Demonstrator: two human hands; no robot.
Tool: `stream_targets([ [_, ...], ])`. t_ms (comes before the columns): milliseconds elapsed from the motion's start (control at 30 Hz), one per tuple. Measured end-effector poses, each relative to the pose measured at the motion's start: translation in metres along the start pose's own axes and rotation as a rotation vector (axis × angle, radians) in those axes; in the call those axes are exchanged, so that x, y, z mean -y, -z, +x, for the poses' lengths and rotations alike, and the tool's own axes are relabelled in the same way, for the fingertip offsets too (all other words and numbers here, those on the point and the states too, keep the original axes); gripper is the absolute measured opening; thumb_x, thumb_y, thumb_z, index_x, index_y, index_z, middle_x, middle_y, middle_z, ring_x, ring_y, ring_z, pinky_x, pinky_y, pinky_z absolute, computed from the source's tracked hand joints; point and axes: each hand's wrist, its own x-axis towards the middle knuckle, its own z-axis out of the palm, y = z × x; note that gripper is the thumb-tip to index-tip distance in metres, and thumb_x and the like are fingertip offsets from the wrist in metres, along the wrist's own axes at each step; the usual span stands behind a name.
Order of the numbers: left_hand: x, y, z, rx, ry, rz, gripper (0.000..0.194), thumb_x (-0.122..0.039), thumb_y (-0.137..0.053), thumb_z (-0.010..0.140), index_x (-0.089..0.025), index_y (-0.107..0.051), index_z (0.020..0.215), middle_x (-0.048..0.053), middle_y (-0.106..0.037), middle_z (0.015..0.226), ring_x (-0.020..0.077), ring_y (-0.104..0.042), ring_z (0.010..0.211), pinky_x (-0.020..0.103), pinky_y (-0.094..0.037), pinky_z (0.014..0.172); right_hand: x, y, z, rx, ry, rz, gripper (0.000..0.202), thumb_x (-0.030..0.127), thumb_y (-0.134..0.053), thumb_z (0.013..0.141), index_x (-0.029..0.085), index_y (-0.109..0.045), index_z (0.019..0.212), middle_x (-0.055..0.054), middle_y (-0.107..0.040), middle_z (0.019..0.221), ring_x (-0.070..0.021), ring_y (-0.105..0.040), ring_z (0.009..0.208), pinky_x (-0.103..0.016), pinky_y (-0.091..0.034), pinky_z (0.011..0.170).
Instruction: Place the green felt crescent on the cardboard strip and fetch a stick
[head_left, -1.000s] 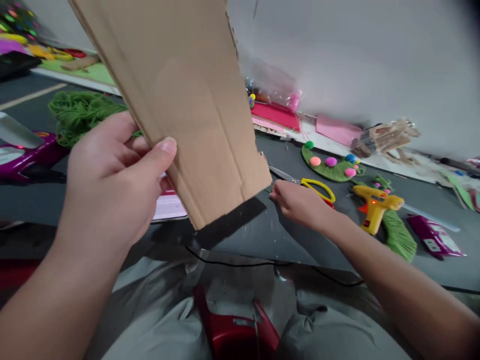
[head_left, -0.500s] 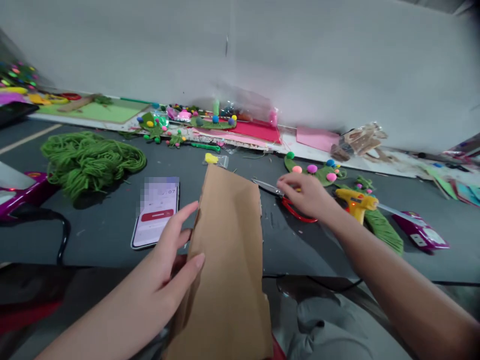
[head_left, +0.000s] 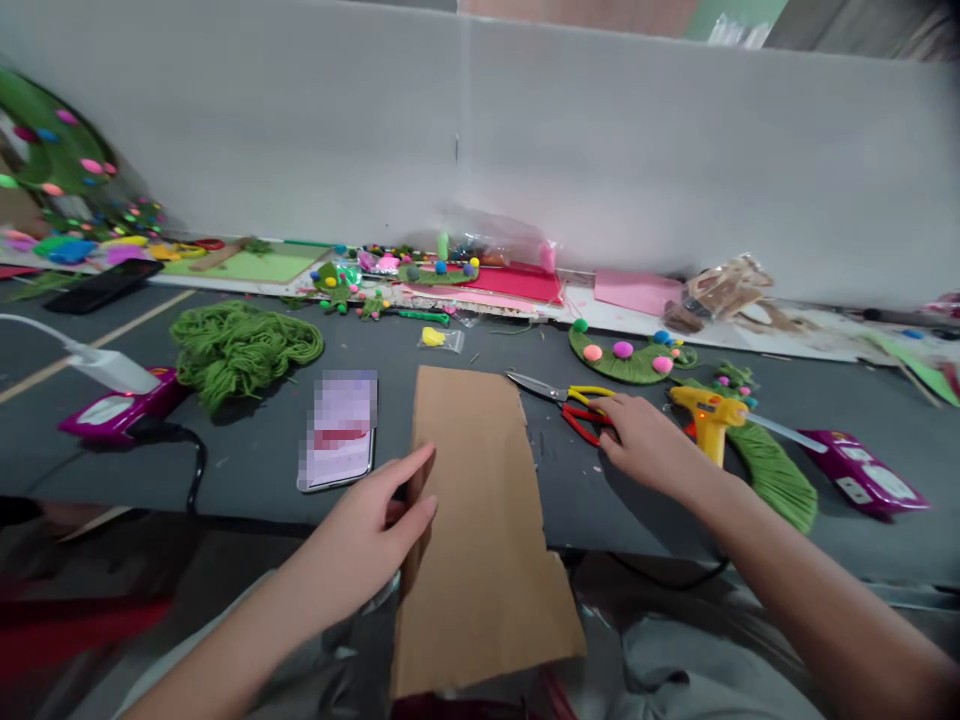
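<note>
One long piece of cardboard (head_left: 476, 540) lies at the lower middle of the frame in my head view, its far part on the dark desk (head_left: 255, 465) and its near end reaching past the front edge above my lap. My left hand (head_left: 367, 525) is at its left edge, thumb and forefinger a little apart with both tips over the cardboard; the other fingers are hidden, so I cannot tell whether they grip. Right of centre, my right hand (head_left: 649, 440) has its bent fingers at the yellow and red handles of the scissors (head_left: 559, 394), whose blades point left toward the cardboard's far right corner; I cannot tell how firmly it holds them. Just right of that hand is a yellow glue gun (head_left: 709, 412) with a clear stick out of its back, beside a green yarn-wrapped curve (head_left: 780, 480). A purple power strip (head_left: 874, 475) sits at the right of the frame. Above my right hand lies a green crescent (head_left: 626, 362) with coloured pompoms. Left of the cardboard is a phone (head_left: 337, 440), its screen partly blurred, and farther left a loose heap of green yarn (head_left: 240, 350).
</note>
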Motion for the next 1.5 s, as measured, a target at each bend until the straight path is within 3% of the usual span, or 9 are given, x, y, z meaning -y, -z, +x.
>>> stream_targets([
  [167, -0.005, -0.007, 0.014, 0.022, -0.071, 0.080, 0.069, -0.049, -0.052, 0.095, -0.022, -0.042, 0.158, 0.013, -0.066, 0.132, 0.0246, -0.068, 0.097, 0.040, -0.056, 0.090, -0.016, 0.007, 0.011, 0.058, -0.103, 0.008, 0.031, 0.036, -0.060, 0.093, 0.013, -0.063, 0.114, -0.015, -0.072, 0.105, -0.0304, -0.068, 0.098, -0.034, -0.044, 0.075],
  [267, -0.008, -0.008, 0.017, 0.030, -0.101, 0.115, 0.067, -0.046, -0.049, 0.097, -0.021, -0.041, 0.158, 0.013, -0.067, 0.128, 0.0257, -0.068, 0.101, 0.042, -0.055, 0.094, -0.018, 0.010, 0.017, 0.134, -0.115, 0.037, 0.022, 0.035, -0.060, 0.090, 0.017, -0.065, 0.102, -0.009, -0.074, 0.096, -0.0247, -0.069, 0.085, -0.030, -0.041, 0.066],
  [433, -0.012, -0.012, 0.027, 0.023, -0.159, 0.192, 0.063, -0.038, -0.049, 0.097, -0.019, -0.041, 0.157, 0.015, -0.060, 0.139, 0.0279, -0.060, 0.124, 0.043, -0.048, 0.107, -0.011, 0.010, 0.012, 0.182, -0.150, 0.042, 0.018, 0.037, -0.063, 0.080, 0.019, -0.062, 0.083, -0.007, -0.071, 0.083, -0.0223, -0.066, 0.074, -0.030, -0.037, 0.060],
  [600, -0.016, -0.020, 0.033, 0.008, -0.236, 0.280, 0.055, -0.036, -0.044, 0.101, -0.022, -0.042, 0.154, 0.012, -0.063, 0.125, 0.0251, -0.063, 0.115, 0.041, -0.051, 0.101, -0.007, 0.013, -0.003, 0.185, -0.222, 0.003, 0.023, 0.043, -0.060, 0.079, 0.020, -0.063, 0.077, -0.010, -0.071, 0.080, -0.0261, -0.067, 0.075, -0.031, -0.035, 0.057],
  [733, -0.022, -0.023, 0.033, -0.061, -0.270, 0.362, 0.044, -0.036, -0.042, 0.103, -0.022, -0.049, 0.144, 0.012, -0.057, 0.134, 0.0243, -0.065, 0.111, 0.039, -0.055, 0.095, -0.004, 0.014, -0.008, 0.183, -0.254, 0.006, 0.025, 0.044, -0.057, 0.082, 0.020, -0.065, 0.077, -0.011, -0.072, 0.081, -0.0268, -0.069, 0.078, -0.031, -0.035, 0.058],
  [933, -0.032, -0.022, 0.036, -0.127, -0.338, 0.569, 0.047, -0.046, -0.048, 0.100, -0.017, -0.057, 0.136, 0.019, -0.043, 0.153, 0.0409, -0.055, 0.130, 0.061, -0.046, 0.106, -0.002, 0.005, -0.013, 0.099, -0.232, -0.004, 0.029, 0.047, -0.053, 0.089, 0.020, -0.064, 0.084, -0.011, -0.074, 0.087, -0.0290, -0.072, 0.082, -0.032, -0.034, 0.059],
  [1100, -0.040, -0.039, 0.033, 0.068, -0.488, 0.653, 0.068, -0.065, -0.051, 0.095, -0.023, -0.052, 0.147, 0.012, -0.033, 0.167, 0.0357, -0.030, 0.154, 0.059, -0.026, 0.126, 0.003, 0.001, -0.021, 0.059, -0.268, -0.027, 0.035, 0.050, -0.049, 0.097, 0.019, -0.064, 0.094, -0.013, -0.076, 0.094, -0.0314, -0.074, 0.088, -0.033, -0.037, 0.063],
  [1267, -0.038, -0.061, 0.035, 0.265, -0.532, 0.706, 0.103, -0.086, -0.051, 0.082, -0.026, -0.031, 0.162, 0.010, -0.009, 0.173, 0.0385, -0.011, 0.160, 0.066, -0.013, 0.128, 0.008, 0.002, -0.023, 0.044, -0.284, -0.047, 0.042, 0.054, -0.047, 0.102, 0.016, -0.064, 0.106, -0.015, -0.076, 0.097, -0.0345, -0.075, 0.092, -0.036, -0.045, 0.069],
  [1500, -0.036, -0.055, 0.057, 0.303, -0.517, 0.744, 0.102, -0.087, -0.044, 0.085, -0.029, -0.019, 0.164, 0.006, -0.001, 0.172, 0.0353, -0.003, 0.161, 0.065, -0.008, 0.128, 0.010, 0.003, -0.024, 0.054, -0.258, -0.055, 0.043, 0.052, -0.043, 0.105, 0.014, -0.062, 0.112, -0.016, -0.076, 0.097, -0.0344, -0.076, 0.093, -0.037, -0.051, 0.073],
])
